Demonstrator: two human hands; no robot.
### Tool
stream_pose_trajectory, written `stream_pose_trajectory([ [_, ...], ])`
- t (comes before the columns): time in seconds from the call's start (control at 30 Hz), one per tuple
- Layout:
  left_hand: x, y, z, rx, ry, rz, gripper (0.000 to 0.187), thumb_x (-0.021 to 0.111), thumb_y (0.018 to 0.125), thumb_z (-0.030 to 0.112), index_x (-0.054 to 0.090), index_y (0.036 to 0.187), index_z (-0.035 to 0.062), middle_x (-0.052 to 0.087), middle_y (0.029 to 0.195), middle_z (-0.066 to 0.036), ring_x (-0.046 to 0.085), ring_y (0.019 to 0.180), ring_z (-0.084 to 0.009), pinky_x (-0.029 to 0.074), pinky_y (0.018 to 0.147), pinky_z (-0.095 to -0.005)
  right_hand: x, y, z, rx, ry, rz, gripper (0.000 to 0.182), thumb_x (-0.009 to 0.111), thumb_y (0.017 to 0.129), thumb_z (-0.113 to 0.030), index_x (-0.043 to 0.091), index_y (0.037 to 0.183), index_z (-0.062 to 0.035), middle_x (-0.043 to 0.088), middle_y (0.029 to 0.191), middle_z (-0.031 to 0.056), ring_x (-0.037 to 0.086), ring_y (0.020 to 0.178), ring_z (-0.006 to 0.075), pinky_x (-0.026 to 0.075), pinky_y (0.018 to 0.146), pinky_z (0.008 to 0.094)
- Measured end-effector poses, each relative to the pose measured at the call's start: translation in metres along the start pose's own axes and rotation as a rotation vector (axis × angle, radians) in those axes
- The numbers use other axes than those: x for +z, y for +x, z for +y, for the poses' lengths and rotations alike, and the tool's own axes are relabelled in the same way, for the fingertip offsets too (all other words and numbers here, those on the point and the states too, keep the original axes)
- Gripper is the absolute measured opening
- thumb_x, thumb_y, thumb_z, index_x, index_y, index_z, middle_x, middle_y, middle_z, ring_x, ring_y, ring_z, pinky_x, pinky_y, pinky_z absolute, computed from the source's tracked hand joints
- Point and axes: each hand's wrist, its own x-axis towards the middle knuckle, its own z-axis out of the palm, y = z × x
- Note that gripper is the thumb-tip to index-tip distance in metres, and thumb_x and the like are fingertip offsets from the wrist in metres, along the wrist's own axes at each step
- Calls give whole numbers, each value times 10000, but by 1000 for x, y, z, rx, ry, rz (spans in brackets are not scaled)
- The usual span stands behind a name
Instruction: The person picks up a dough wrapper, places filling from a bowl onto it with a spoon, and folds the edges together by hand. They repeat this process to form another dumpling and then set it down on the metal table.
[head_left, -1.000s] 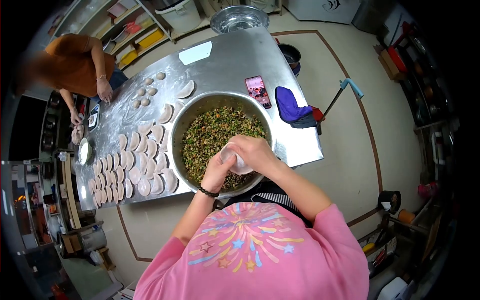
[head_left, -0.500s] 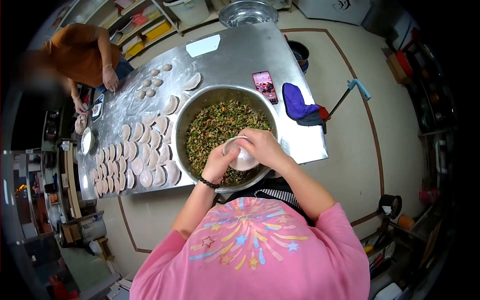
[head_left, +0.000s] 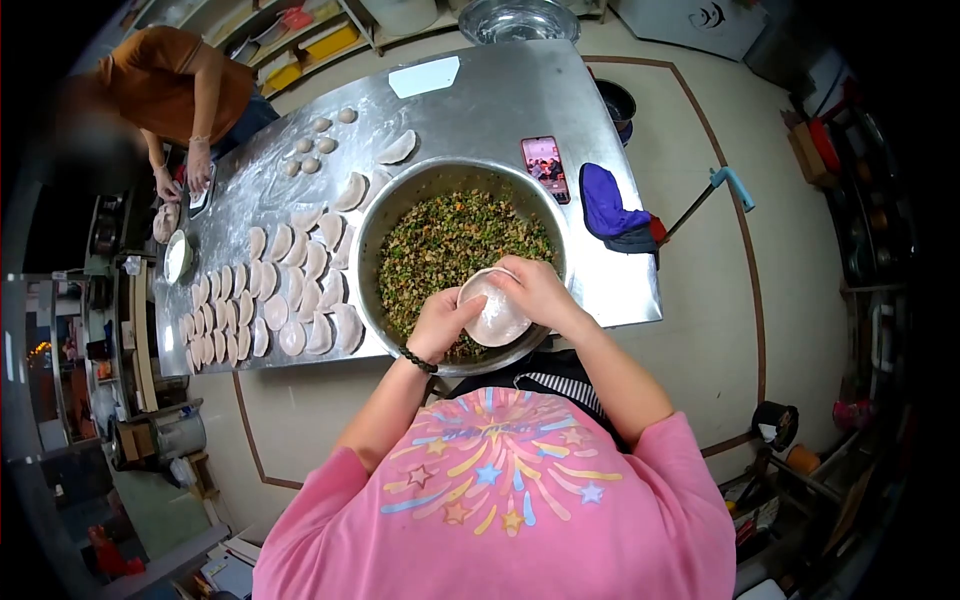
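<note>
Stretching away beyond the grip, a metal table (head_left: 500,110) holds rows of dumplings (head_left: 316,260) off to the grip's left. Directly under the grip sits a big bowl (head_left: 371,235), with chopped filling (head_left: 450,235) showing beyond. The left hand (head_left: 440,322) pinches a dough circle (head_left: 500,318) at its left edge, the right hand (head_left: 545,295) at its far edge, over the bowl's near side. Within the last second, the dough circle has opened flatter between them, so it seems unfolded and unsealed.

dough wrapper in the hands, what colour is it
The dough wrapper is plain off-white; it shows best in the head view, the only one.
</note>
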Motion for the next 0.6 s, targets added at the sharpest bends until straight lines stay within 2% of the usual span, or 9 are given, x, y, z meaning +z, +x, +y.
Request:
stream_pose_trajectory([
  [0.1, -11, -4, 10, -57, -33, 24, 249, 601, 863, 235, 606, 998, 26, 626, 834, 9, 562, 698, -43, 431, 602, -180, 1, 2, -4, 169, 116, 24, 234, 559, 850, -213, 604, 899, 12, 617, 731, 127, 610, 697, 188, 457, 632, 328],
  [0.2, -13, -9, 11, -71, -26, 53, 262, 596, 867, 237, 600, 1007, 16, 627, 851, 0, 571, 727, -58, 450, 644, -203, 1, 1, -10, 42, 238, -63, 254, 583, 836, -243, 619, 911, -2, 634, 760, 133, 618, 680, 215, 467, 632, 333],
  [0.27, -12, -9, 11, 7, -75, 73, 204, 594, 868, 234, 611, 889, 31, 598, 768, 30, 535, 684, -39, 406, 594, -187, 1, 7, -9, 58, 207, -143, 267, 587, 840, -240, 620, 951, 1, 642, 786, 105, 611, 693, 177, 468, 639, 310],
  [0.33, -22, -10, 11, -27, -108, 51, 322, 514, 912, 323, 592, 980, 18, 619, 841, -11, 569, 752, -84, 447, 670, -230, 3, 13, -11, 179, 511, -182, 252, 585, 842, -224, 619, 945, 4, 642, 789, 116, 610, 699, 168, 468, 643, 290],
  [0.4, -21, -10, 10, 12, -576, 154, 478, 360, 949, 426, 538, 1099, 8, 616, 990, -82, 586, 889, -159, 461, 799, -310, 4, 15, -22, 140, 521, -177, 210, 588, 828, -194, 626, 933, -15, 646, 793, 107, 621, 703, 177, 470, 642, 283],
  [0.43, -20, -9, 2, 24, -553, 134, 568, 249, 941, 492, 468, 1194, 33, 535, 1183, -117, 506, 1115, -246, 377, 978, -401, 4, 14, -34, -3, 395, -140, 197, 590, 817, -184, 630, 931, -29, 647, 800, 102, 627, 707, 187, 474, 645, 292],
  [0.47, -21, -7, -9, -50, -778, 62, 525, 268, 946, 470, 461, 1205, 56, 513, 1210, -121, 496, 1121, -263, 357, 988, -454, 2, 13, -46, -147, 269, -104, 186, 592, 806, -175, 633, 929, -42, 648, 808, 97, 633, 711, 198, 478, 648, 301],
  [0.53, -25, -3, -26, -106, -1117, -390, 495, 277, 947, 458, 453, 1218, 84, 494, 1231, -128, 490, 1124, -280, 347, 991, -496, -11, 12, -68, -301, 70, -349, 232, 615, 781, -169, 637, 989, -70, 647, 920, 100, 637, 815, 202, 483, 719, 307],
  [0.6, -26, 2, -32, -153, -1317, -278, 481, 274, 948, 441, 431, 1261, 111, 462, 1274, -149, 450, 1180, -301, 321, 1019, -488, -11, 9, -64, -302, 172, -183, 244, 624, 778, -161, 635, 1002, -63, 647, 939, 98, 632, 842, 206, 481, 738, 301],
])
